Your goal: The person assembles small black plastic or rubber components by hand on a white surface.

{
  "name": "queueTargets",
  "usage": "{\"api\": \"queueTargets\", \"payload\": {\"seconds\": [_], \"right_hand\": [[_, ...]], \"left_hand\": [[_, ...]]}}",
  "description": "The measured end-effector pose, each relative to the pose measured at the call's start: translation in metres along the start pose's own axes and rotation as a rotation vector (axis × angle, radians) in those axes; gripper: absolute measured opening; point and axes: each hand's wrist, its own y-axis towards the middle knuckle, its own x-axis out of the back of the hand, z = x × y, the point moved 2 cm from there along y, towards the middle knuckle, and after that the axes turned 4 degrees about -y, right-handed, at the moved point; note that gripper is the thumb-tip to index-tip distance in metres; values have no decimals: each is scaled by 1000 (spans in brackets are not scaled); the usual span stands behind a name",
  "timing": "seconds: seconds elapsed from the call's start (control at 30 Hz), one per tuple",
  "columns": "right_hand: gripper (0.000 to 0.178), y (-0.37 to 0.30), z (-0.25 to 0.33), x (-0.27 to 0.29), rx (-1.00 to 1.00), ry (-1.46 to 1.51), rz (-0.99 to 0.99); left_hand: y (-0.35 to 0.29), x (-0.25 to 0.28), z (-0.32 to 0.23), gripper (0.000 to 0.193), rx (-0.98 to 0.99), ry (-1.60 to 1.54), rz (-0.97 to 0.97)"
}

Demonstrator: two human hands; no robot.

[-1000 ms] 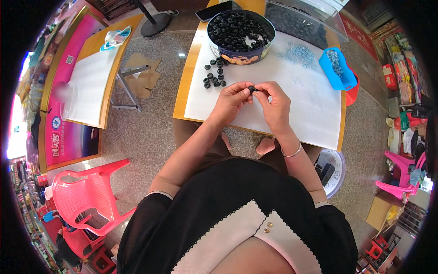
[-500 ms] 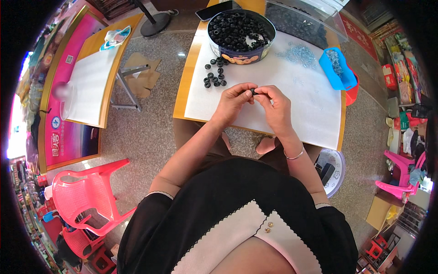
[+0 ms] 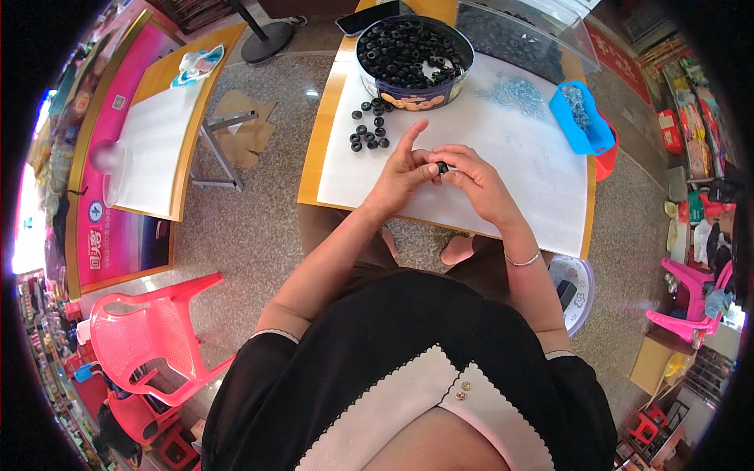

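Note:
Above the white-covered table [image 3: 534,173], near its front edge, a small round black part [image 3: 442,167] sits between my two hands. My left hand [image 3: 399,179] pinches it with the thumb and bent fingers, while the index finger points up and away. From the other side, my right hand [image 3: 481,187] holds it with the thumb and fingertips closed on it. Fingers hide much of the part. Loose black ring-shaped parts [image 3: 362,129] lie left of the hands. Behind them stands a round tin [image 3: 416,100], filled with many similar black parts [image 3: 400,55].
Small clear pieces [image 3: 518,96] are scattered on the table's right side. A blue tray [image 3: 598,141] with more of them sits at the right edge over a red one [image 3: 608,161]. A clear bin [image 3: 514,39] and a phone [image 3: 367,17] stand behind. A pink chair [image 3: 149,334] is at left.
My left index finger has lifted off and straightened upward. My right hand has turned and shifted slightly right and down, and the black part has come a little nearer me.

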Motion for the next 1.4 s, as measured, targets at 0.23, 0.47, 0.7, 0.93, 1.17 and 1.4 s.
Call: {"api": "queueTargets", "payload": {"seconds": [0.23, 0.47, 0.7, 0.93, 1.17, 1.4], "right_hand": [[30, 2, 2, -22, 35, -63, -172], [31, 3, 0, -13, 71, -46, -126], [31, 0, 4, -12, 70, -79, -76], [30, -2, 8, -23, 93, -217, -204], [32, -5, -4, -10, 118, -112, -53], [35, -6, 11, -26, 255, -443, -255]], "left_hand": [[1, 5, 5, 72, 24, -179, -55], [1, 12, 4, 67, 140, -201, -7], [2, 8, 4, 68, 170, -80, 7], [1, 10, 6, 67, 150, -254, 27], [2, 2, 0, 65, 194, -159, 103], [4, 7, 5, 67, 187, -154, 58]]}}
